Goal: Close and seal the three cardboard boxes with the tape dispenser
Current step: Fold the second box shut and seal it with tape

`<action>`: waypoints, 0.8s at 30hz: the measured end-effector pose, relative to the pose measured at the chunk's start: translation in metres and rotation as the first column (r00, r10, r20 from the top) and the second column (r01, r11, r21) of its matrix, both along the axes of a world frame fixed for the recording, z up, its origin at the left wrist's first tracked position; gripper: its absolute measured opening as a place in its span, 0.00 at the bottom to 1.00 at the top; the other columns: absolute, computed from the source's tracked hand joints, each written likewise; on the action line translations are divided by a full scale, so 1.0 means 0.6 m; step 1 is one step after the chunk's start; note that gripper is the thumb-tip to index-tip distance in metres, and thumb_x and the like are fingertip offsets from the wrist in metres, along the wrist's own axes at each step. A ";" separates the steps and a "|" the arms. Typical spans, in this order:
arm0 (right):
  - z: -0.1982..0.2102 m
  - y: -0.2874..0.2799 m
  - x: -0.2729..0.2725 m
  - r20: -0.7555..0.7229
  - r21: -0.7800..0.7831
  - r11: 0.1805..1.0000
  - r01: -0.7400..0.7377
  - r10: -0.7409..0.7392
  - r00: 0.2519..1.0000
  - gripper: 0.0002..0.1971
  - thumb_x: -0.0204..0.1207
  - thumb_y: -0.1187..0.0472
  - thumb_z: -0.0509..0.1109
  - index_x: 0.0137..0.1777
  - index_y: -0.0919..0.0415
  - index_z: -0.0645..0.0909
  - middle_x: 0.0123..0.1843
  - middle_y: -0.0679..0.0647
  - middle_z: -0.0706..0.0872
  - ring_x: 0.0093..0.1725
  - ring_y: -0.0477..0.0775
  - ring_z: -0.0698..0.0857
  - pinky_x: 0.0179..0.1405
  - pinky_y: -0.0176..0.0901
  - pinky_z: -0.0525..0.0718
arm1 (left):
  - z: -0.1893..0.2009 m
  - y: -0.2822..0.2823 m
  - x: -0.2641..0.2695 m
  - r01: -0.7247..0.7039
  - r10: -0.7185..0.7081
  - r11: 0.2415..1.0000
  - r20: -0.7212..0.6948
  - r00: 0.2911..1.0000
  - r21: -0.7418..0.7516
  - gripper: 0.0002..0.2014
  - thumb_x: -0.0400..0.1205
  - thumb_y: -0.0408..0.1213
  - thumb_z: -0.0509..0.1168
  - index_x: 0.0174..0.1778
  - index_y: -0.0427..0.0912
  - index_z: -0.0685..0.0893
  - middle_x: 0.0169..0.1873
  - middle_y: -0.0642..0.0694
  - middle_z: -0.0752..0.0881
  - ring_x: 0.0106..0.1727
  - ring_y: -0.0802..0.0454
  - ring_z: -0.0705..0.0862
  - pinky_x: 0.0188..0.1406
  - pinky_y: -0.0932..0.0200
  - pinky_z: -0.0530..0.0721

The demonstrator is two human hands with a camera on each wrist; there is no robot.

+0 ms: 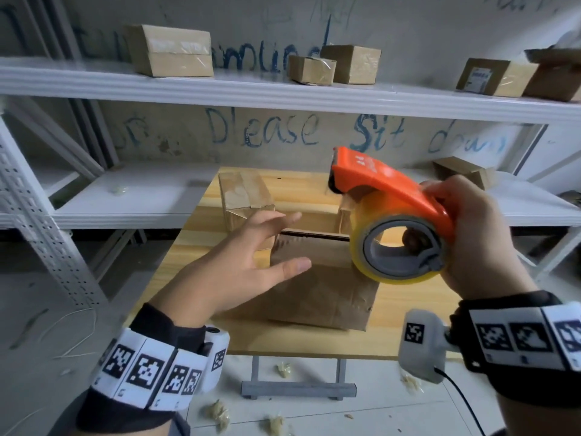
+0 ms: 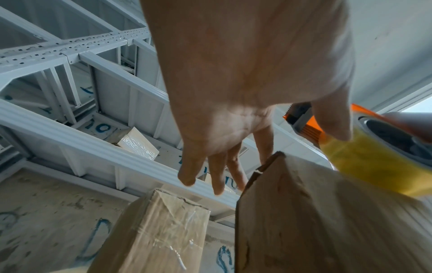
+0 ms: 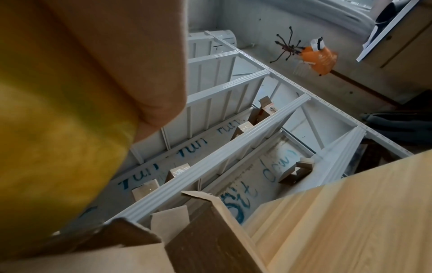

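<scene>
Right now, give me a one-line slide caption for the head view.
Right hand grips the orange tape dispenser above an open cardboard box while the open left hand reaches toward it.

White metal shelving (image 1: 283,96) stands against a wall (image 1: 176,133) with blue handwriting. Taped cartons (image 1: 171,51) rest on the upper shelf. Crumpled tape scraps (image 1: 218,413) lie on the floor below the wooden worktop (image 1: 408,309).
</scene>
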State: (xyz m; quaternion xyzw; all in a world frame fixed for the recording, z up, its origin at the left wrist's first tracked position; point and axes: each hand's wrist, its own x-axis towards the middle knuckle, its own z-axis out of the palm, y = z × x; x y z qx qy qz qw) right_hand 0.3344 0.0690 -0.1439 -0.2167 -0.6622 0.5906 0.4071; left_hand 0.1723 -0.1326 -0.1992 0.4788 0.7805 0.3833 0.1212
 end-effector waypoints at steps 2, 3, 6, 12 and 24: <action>0.000 0.012 0.000 0.005 -0.010 0.999 -0.031 0.031 1.000 0.03 0.67 0.55 0.65 0.37 0.53 0.78 0.35 0.51 0.81 0.38 0.59 0.79 0.44 0.53 0.79 | 0.010 0.000 0.005 -0.028 0.012 0.984 0.089 0.996 0.176 0.27 0.78 0.71 0.61 0.74 0.72 0.73 0.74 0.71 0.74 0.78 0.69 0.70 0.81 0.46 0.67; 0.008 0.004 0.001 0.000 -0.032 0.998 -0.051 0.051 0.999 0.04 0.66 0.54 0.66 0.36 0.53 0.78 0.32 0.49 0.82 0.35 0.54 0.80 0.41 0.50 0.79 | 0.018 0.001 0.008 -0.051 0.010 0.957 0.143 0.990 0.287 0.23 0.82 0.68 0.59 0.70 0.66 0.79 0.70 0.66 0.80 0.76 0.64 0.74 0.80 0.44 0.68; 0.010 0.001 -0.006 -0.016 -0.041 0.996 -0.075 0.074 0.997 0.04 0.66 0.55 0.66 0.34 0.53 0.79 0.27 0.46 0.82 0.31 0.49 0.79 0.38 0.47 0.78 | 0.047 0.004 0.022 -0.168 0.032 0.846 0.267 0.963 0.506 0.20 0.86 0.55 0.57 0.52 0.51 0.91 0.54 0.52 0.92 0.62 0.53 0.87 0.66 0.45 0.78; 0.014 -0.009 -0.016 0.028 0.140 0.990 -0.009 0.005 1.000 0.13 0.66 0.50 0.70 0.32 0.59 0.87 0.38 0.56 0.82 0.45 0.55 0.81 0.49 0.54 0.78 | 0.075 0.007 0.041 -0.270 -0.098 0.836 0.615 0.782 0.477 0.15 0.79 0.51 0.71 0.47 0.41 0.90 0.46 0.39 0.93 0.37 0.45 0.89 0.35 0.57 0.78; 0.024 -0.030 -0.006 -0.011 0.385 0.918 -0.096 0.109 0.994 0.17 0.78 0.66 0.62 0.32 0.80 0.73 0.28 0.65 0.68 0.26 0.43 0.71 0.26 0.34 0.70 | 0.078 0.013 0.043 -0.354 -0.207 0.836 0.837 0.506 0.420 0.12 0.69 0.31 0.71 0.46 0.30 0.89 0.38 0.36 0.92 0.35 0.48 0.92 0.33 0.62 0.90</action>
